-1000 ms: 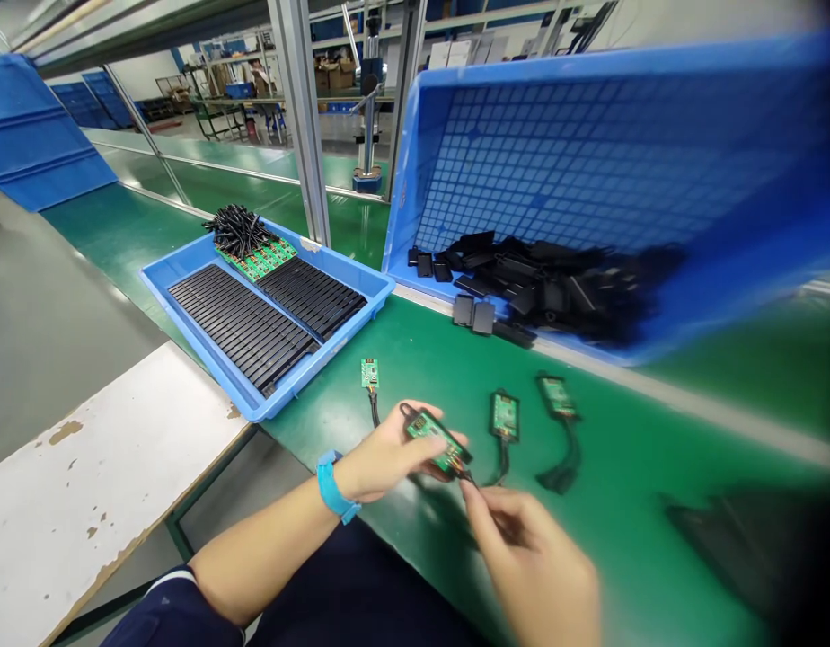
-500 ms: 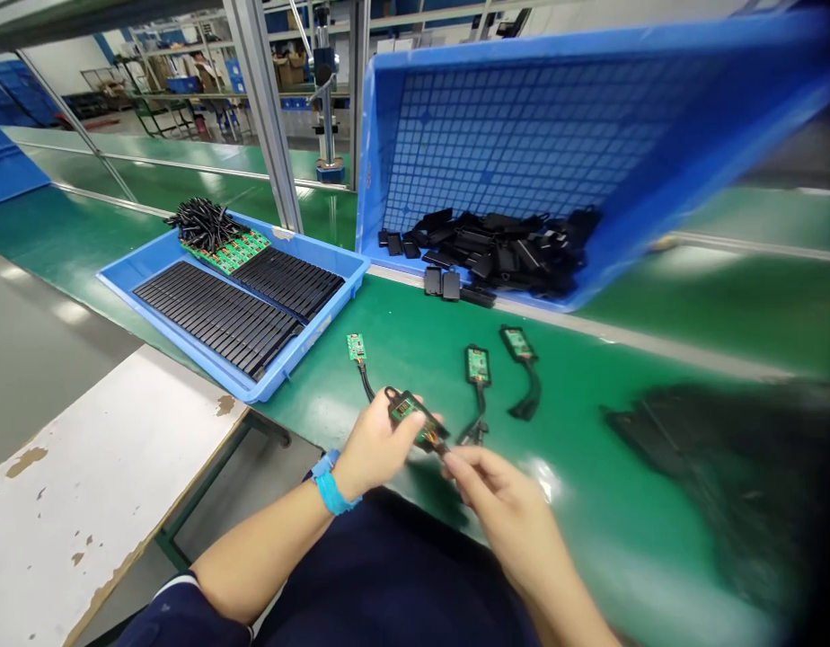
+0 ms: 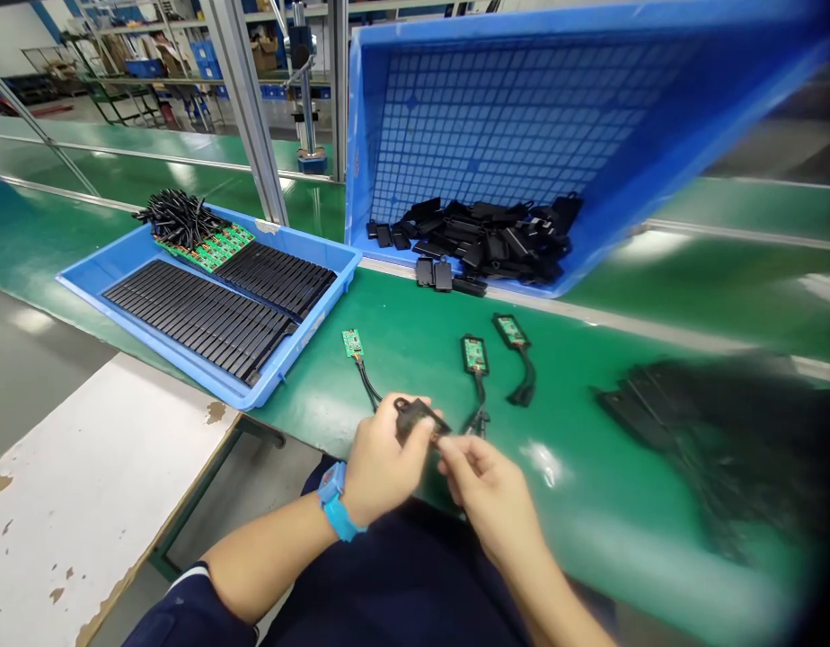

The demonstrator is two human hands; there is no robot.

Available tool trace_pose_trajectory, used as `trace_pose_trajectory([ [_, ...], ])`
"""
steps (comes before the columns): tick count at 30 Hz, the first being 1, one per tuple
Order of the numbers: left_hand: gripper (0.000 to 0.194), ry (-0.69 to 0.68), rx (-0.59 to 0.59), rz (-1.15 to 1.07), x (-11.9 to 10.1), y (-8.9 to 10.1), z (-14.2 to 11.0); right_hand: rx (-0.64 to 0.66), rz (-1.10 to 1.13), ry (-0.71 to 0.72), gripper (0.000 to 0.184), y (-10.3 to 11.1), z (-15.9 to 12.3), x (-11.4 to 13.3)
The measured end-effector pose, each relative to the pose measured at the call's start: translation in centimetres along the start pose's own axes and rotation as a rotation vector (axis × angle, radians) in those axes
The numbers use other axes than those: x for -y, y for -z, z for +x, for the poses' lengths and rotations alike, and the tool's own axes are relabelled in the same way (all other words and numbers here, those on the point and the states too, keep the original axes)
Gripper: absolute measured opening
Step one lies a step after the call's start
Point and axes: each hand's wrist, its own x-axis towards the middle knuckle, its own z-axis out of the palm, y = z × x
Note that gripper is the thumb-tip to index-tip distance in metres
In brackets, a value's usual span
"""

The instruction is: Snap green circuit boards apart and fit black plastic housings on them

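My left hand (image 3: pixel 381 463), with a blue wristband, is closed around a small black case (image 3: pixel 415 416) with a loop at its top, held just above the green bench. My right hand (image 3: pixel 486 490) pinches the case's lower end, where its wire comes out. On the bench beyond lie a bare green circuit board with a black cable (image 3: pixel 353 346) and two boards seated in black cases with cables (image 3: pixel 475 356) (image 3: pixel 513 332).
A shallow blue tray (image 3: pixel 307 346) at left holds rows of black strips, green boards and black cables. A big blue crate (image 3: pixel 590 243) tipped on its side holds several black case halves (image 3: pixel 482 238). A blurred black pile (image 3: pixel 711 422) lies right. A white table (image 3: pixel 84 485) sits lower left.
The view has shifted right and down. The case in my hands has been turned, so its green board no longer shows, and both hands have come closer together.
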Motion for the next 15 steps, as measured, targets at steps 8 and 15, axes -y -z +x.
trace_pose_trajectory([
  [8, 0.061, 0.008, 0.049, 0.529, 0.8, 0.3, 15.8, -0.124, -0.263, 0.078, 0.038, 2.4, 7.4, 0.2],
  [15, 0.034, 0.015, -0.07, 0.591, 0.9, -2.3, 27.9, -0.102, -0.79, 0.497, 0.027, -3.1, 7.3, 2.0],
])
